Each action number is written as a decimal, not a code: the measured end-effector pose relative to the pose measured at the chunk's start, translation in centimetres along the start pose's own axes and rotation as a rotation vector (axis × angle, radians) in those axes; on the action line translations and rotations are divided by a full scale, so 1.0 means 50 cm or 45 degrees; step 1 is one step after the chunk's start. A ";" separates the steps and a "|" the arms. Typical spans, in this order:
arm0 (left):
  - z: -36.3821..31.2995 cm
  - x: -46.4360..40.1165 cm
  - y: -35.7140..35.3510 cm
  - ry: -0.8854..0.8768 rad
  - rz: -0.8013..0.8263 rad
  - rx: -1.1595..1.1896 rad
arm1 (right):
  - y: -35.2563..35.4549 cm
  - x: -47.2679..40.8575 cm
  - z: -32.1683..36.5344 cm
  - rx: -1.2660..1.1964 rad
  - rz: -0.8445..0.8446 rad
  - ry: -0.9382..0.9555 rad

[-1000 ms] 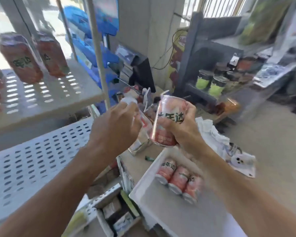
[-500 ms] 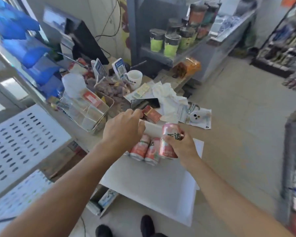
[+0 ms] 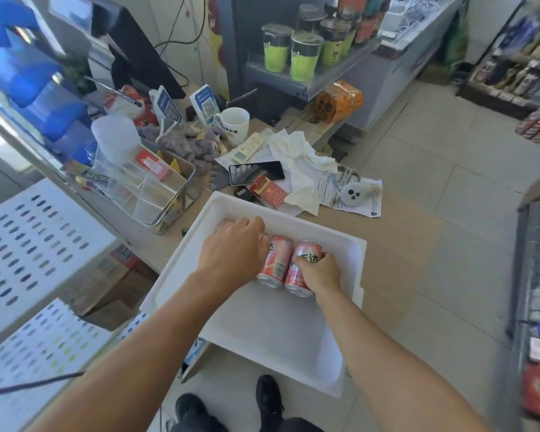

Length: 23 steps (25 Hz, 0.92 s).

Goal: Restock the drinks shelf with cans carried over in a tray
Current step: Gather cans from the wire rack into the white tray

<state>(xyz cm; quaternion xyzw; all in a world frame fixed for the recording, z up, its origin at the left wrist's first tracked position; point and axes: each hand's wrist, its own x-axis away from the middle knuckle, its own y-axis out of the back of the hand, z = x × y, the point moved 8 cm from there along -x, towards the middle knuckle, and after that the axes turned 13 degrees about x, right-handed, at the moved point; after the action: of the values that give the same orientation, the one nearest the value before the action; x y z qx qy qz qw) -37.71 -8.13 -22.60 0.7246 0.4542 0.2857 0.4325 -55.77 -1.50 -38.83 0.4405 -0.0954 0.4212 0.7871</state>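
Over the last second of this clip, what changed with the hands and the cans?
The right hand brought its pink can down from chest height into the white foam tray, laying it beside the other cans, grip still on. The left hand dropped from mid-air onto the leftmost can. The head turned from the shelf to the counter. The middle can and tray stayed put.

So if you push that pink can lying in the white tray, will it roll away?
Probably a little. The middle pink can is round and lies on its side, so it could roll sideways. The can gripped by the right hand sits against it, likely blocking that way. The foam tray has raised walls that should stop it.
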 end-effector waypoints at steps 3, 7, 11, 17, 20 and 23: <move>0.004 0.004 -0.011 0.010 0.006 -0.005 | -0.009 0.000 0.003 0.026 0.004 0.010; 0.012 0.009 -0.021 0.021 0.023 -0.010 | -0.008 0.003 0.000 0.094 0.033 0.024; 0.011 0.002 -0.023 0.042 0.013 0.002 | 0.003 0.009 0.016 0.197 0.112 0.086; 0.009 -0.005 -0.017 0.064 0.011 -0.005 | 0.047 0.041 0.078 0.458 0.030 0.311; 0.017 -0.004 0.004 0.082 -0.017 0.016 | 0.071 0.086 0.144 0.421 -0.028 0.589; 0.031 0.000 0.051 0.119 -0.118 0.018 | 0.081 0.149 0.230 0.445 -0.066 0.901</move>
<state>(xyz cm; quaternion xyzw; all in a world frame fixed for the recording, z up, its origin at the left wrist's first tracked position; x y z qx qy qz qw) -35.42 -9.24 -21.05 0.6915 0.5091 0.2957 0.4186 -51.58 -5.04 -25.62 0.3977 0.2661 0.5370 0.6947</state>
